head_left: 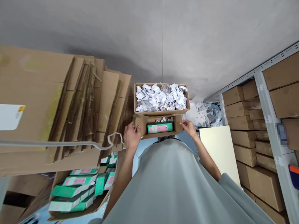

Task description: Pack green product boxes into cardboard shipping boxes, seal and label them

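Observation:
A small open cardboard box (176, 126) sits in front of my body with its end flaps raised. Inside lies a green and pink packet box (160, 128), with some crumpled white paper behind it. My left hand (132, 135) grips the small box's left flap, its thumb on the flap and its fingers at the outer edge. On the opposite side, my right hand (189, 127) pinches the right flap between thumb and fingers. Directly behind stands a larger open carton (161, 112), filled with crumpled white paper (158, 96) and clear plastic.
Flattened cardboard sheets (93, 102) stand stacked at left, with a bent white rod (70, 143) before them. Below is a carton of several green and pink boxes (77, 186). At right are a cream panel (218, 152), paper scraps (209, 113) and shelved cartons (245, 149).

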Tool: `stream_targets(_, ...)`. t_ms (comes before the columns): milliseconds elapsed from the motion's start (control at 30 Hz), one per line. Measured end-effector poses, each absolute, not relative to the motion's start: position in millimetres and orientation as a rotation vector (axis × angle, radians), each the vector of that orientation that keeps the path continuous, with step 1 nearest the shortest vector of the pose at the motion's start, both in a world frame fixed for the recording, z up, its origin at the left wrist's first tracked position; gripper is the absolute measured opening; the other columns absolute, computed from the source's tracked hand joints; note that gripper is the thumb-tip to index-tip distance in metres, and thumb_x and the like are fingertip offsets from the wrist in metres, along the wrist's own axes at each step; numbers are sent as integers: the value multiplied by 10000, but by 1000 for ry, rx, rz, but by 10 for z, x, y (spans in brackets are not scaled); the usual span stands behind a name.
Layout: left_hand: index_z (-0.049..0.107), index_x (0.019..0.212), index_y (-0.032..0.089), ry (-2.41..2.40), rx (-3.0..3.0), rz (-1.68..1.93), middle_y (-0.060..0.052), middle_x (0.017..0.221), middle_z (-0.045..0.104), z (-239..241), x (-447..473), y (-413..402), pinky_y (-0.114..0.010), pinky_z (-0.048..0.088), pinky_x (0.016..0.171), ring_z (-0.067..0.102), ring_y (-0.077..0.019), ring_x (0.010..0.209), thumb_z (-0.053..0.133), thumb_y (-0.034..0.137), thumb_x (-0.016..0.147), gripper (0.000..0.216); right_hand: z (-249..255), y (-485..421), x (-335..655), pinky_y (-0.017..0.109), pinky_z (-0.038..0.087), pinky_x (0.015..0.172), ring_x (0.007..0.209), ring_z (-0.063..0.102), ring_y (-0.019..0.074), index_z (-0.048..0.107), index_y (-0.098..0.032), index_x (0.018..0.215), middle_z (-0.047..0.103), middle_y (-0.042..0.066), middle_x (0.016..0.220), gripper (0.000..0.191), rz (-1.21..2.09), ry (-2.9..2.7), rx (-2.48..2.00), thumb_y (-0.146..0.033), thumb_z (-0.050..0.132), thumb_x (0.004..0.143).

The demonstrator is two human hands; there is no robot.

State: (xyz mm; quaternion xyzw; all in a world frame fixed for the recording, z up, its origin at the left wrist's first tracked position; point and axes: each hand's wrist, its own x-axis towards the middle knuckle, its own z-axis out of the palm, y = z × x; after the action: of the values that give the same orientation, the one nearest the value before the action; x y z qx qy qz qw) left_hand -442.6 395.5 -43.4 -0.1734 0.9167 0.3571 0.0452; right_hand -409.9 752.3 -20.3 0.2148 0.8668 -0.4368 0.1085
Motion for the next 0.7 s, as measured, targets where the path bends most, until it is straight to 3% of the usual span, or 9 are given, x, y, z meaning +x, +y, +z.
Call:
stream_targets(133, 629, 1488, 148, 3060, -241, 1179, -234, 1481, 648, -130, -4618, 4139, -545, 427, 1288, 586, -389, 1458, 611, 394, 1014, 534, 66, 7605, -4279, 383, 595, 908, 935, 793, 266, 759, -194, 1146, 847, 100, 1051, 314, -1238, 2767, 645, -458, 705, 986)
stream_targets(400, 682, 1448, 182, 3032, 210, 1206, -189, 1433, 681, 210, -5463, 4740, -517, 464, 1251, 620, -372, 1403, 591, 357, 1042, 451, 523, 7386, -5175, 408, 536, 1087, 1020, 766, 260, 754, -182, 1288, 797, 126, 1267, 263, -1037, 3040, 102, -306, 701, 1063)
stream_targets(700, 756, 1364, 161, 2985, 116, 996, -197, 1350, 754, 142, -5790, 4845, -535, 545, 1139, 706, -414, 1277, 685, 351, 950, 461, 697, 6835, -5525, 415, 440, 1192, 1233, 715, 297, 741, -151, 1386, 771, 147, 1269, 302, -707, 2950, -257, -239, 673, 1105)
